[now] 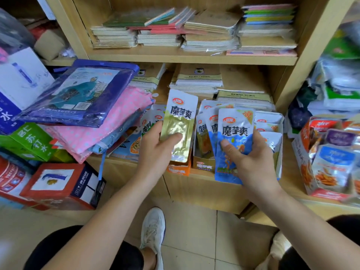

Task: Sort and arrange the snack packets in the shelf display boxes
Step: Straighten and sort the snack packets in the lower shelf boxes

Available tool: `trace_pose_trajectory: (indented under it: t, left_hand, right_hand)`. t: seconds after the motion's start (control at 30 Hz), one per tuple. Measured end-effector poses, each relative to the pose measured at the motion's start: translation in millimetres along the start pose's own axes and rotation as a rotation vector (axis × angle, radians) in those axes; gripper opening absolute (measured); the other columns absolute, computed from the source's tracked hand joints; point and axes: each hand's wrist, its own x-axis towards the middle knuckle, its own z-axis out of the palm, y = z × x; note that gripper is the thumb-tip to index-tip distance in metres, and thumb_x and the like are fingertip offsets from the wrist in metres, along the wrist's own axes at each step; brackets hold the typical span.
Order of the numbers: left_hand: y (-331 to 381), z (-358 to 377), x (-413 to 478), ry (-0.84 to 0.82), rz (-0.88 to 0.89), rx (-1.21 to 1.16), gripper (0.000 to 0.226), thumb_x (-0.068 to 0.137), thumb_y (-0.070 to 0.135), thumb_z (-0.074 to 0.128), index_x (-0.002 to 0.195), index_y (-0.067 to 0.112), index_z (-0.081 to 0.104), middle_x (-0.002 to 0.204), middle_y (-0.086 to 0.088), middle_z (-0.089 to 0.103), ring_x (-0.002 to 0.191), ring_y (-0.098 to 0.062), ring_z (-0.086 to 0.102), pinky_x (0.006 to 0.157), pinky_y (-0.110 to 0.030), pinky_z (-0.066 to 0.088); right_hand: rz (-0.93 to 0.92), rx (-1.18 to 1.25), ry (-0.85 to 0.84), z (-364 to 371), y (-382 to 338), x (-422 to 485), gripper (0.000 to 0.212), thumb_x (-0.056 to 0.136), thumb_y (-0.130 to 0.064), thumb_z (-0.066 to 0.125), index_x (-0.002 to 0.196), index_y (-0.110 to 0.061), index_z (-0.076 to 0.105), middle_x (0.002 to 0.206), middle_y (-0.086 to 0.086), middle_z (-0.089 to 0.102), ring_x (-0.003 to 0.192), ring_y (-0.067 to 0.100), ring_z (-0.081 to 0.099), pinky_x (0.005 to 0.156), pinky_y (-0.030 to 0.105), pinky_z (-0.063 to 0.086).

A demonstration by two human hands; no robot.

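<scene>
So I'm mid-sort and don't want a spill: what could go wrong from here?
1. The right hand grips several blue packets fanned loosely; one may slip out and drop to the floor.
2. The gold packet in the left hand could land among blue ones, since the display boxes sit side by side.

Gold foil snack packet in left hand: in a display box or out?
Out. The left hand grips the gold foil snack packet upright; its bottom edge shows above the orange cardboard box.
</scene>
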Motion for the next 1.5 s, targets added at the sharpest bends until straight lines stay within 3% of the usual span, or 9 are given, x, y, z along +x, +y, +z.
trace_pose_trajectory:
  t: [0.13,0.33,0.57,0.67,0.8,1.03,1.2,1.33,1.5]
  left_hand:
    - [12,22,-4,-0.087,0.059,-0.010,0.021,0.087,0.020,0.067,0.095,0.001,0.062,0.089,-0.024,0.062,0.077,-0.029,0.058,0.070,-0.041,0.046]
    - [25,70,-10,-0.245,0.101,-0.070,0.030,0.099,0.029,0.058,0.100,0.000,0.065,0.092,-0.024,0.063,0.079,-0.022,0.054,0.072,-0.034,0.040]
    - [37,68,15,0.021,0.121,-0.115,0.023,0.097,0.016,0.059,0.077,0.005,0.059,0.070,-0.014,0.042,0.069,-0.014,0.037,0.062,-0.030,0.027]
    - [27,49,23,0.104,0.171,0.024,0.010,0.095,0.014,0.064,0.086,0.011,0.069,0.071,0.013,0.061,0.067,-0.005,0.052,0.063,-0.022,0.038]
    - [5,33,26,0.197,0.224,0.209,0.016,0.087,0.013,0.075,0.085,0.022,0.062,0.074,0.006,0.068,0.066,-0.006,0.064,0.060,-0.019,0.044]
    - [-6,62,23,0.144,0.338,0.489,0.030,0.084,0.023,0.080,0.089,0.022,0.050,0.066,0.014,0.055,0.062,-0.002,0.057,0.059,-0.021,0.042]
    - [-9,73,28,0.019,0.186,0.668,0.029,0.088,0.037,0.075,0.105,0.020,0.059,0.077,0.009,0.071,0.069,-0.011,0.059,0.066,-0.025,0.039]
    - [10,65,14,0.091,0.283,0.571,0.016,0.090,0.032,0.072,0.100,0.021,0.065,0.076,0.012,0.070,0.065,-0.007,0.062,0.067,-0.030,0.049]
    - [19,83,-15,-0.343,0.028,0.054,0.041,0.079,0.056,0.069,0.114,0.034,0.067,0.096,0.007,0.074,0.091,-0.012,0.070,0.083,-0.050,0.060]
  right_hand:
    - [-0.111,-0.075,0.142,-35,-10,3,0.022,0.091,-0.022,0.074,0.106,-0.012,0.061,0.088,0.024,0.066,0.071,0.040,0.064,0.060,0.055,0.058]
    - [-0.065,-0.062,0.327,-100,-18,13,0.016,0.088,-0.020,0.077,0.086,-0.027,0.063,0.080,0.024,0.061,0.070,0.030,0.060,0.056,0.068,0.054]
    - [0.001,-0.025,0.348,-130,-14,8,0.020,0.092,-0.015,0.072,0.083,-0.024,0.056,0.063,0.001,0.052,0.067,0.023,0.056,0.053,0.034,0.052]
    - [0.014,-0.039,0.291,-122,-13,5,0.017,0.091,-0.019,0.074,0.084,-0.021,0.059,0.072,0.019,0.047,0.067,0.027,0.053,0.059,0.048,0.055]
    - [0.016,-0.045,0.220,-102,-10,2,0.023,0.089,-0.021,0.076,0.078,-0.036,0.064,0.063,0.003,0.048,0.063,0.028,0.049,0.049,0.068,0.050]
    - [0.010,-0.012,0.141,-78,-7,1,0.018,0.092,-0.012,0.072,0.107,-0.011,0.063,0.069,-0.012,0.067,0.065,0.011,0.067,0.059,0.031,0.056]
    - [0.061,0.027,0.124,-76,-5,2,0.023,0.091,-0.012,0.073,0.112,-0.012,0.063,0.100,0.007,0.076,0.090,0.025,0.075,0.078,0.052,0.062]
    - [0.101,0.059,0.100,-79,-3,1,0.023,0.091,-0.013,0.074,0.111,-0.015,0.065,0.101,0.017,0.074,0.091,0.034,0.074,0.078,0.056,0.061]
    - [0.243,0.226,0.003,-74,-5,-4,0.018,0.087,-0.009,0.073,0.105,-0.009,0.068,0.103,0.019,0.075,0.094,0.040,0.072,0.079,0.059,0.057]
